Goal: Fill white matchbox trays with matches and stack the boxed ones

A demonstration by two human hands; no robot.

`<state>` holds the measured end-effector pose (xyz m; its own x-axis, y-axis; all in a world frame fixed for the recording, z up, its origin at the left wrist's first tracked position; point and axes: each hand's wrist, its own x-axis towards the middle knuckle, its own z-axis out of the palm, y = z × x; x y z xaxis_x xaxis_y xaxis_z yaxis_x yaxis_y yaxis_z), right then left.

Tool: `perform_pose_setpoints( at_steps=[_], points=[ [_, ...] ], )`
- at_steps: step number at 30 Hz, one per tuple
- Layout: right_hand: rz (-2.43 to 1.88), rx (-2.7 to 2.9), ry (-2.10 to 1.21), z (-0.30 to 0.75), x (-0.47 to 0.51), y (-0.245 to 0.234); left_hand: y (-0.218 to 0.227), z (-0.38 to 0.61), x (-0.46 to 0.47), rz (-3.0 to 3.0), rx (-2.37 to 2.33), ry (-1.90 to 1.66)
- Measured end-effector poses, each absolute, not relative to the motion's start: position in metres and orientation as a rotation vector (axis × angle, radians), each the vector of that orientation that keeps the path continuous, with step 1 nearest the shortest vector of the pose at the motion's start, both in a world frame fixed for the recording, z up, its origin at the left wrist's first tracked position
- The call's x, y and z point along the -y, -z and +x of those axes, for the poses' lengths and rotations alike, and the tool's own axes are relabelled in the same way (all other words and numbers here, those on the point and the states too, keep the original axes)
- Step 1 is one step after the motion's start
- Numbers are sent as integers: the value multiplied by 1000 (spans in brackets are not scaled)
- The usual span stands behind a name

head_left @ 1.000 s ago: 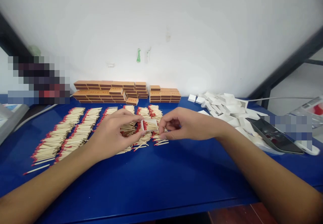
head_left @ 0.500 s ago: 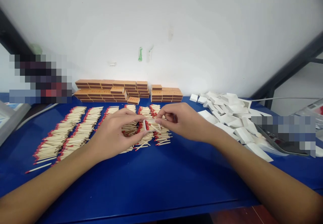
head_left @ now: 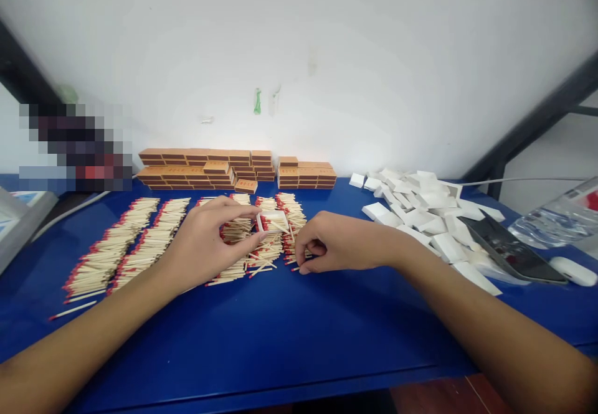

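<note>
My left hand (head_left: 205,236) holds a small white matchbox tray (head_left: 275,213) by its end, between thumb and fingers. Several matches (head_left: 276,223) lie inside the tray, which hovers over the rows of red-tipped matches. My right hand (head_left: 343,239) is at the near end of the rightmost match row (head_left: 292,211), thumb and fingers pinched together. A match (head_left: 295,269) shows its red tip at those fingertips; the rest of it is hidden. Farther left, more long match rows (head_left: 100,261) spread over the blue table (head_left: 261,333).
Orange matchboxes (head_left: 187,171) are stacked along the wall. White trays (head_left: 420,199) lie heaped on the right, beside a phone (head_left: 509,249), a white mouse (head_left: 572,271) and a clear plastic bottle (head_left: 551,218). One loose match (head_left: 72,310) lies at the left.
My right hand has left the tray and come down toward me to the near end of the rightmost match row. My left hand still holds the tray, shifted slightly left and up.
</note>
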<state>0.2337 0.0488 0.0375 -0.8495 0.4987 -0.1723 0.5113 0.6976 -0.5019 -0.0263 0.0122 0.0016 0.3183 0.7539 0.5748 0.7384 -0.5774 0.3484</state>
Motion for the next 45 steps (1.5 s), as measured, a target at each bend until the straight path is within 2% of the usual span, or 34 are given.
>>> perform_pose_setpoints(
  at_steps=[21, 25, 28, 33, 38, 45],
  points=[
    [884, -2876, 870, 232, -47, -34, -1, -25, -11, 2574, -1381, -1144],
    [878, -2900, 999, 234, -46, -40, 0, -25, -11, 2578, -1373, -1139],
    [1025, -3034, 1065, 233, -49, -40, 1, -24, -11, 2595, -1337, -1142],
    [1341, -3298, 824, 226, -52, -27, 2, -18, -6, 2541, -1255, -1111],
    [1193, -3441, 512, 221, -50, -21, 1, -17, -3, 2519, -1237, -1098],
    [1246, -3384, 546, 229, -48, -35, -1, -20, -5, 2471, -1303, -1136]
  ],
)
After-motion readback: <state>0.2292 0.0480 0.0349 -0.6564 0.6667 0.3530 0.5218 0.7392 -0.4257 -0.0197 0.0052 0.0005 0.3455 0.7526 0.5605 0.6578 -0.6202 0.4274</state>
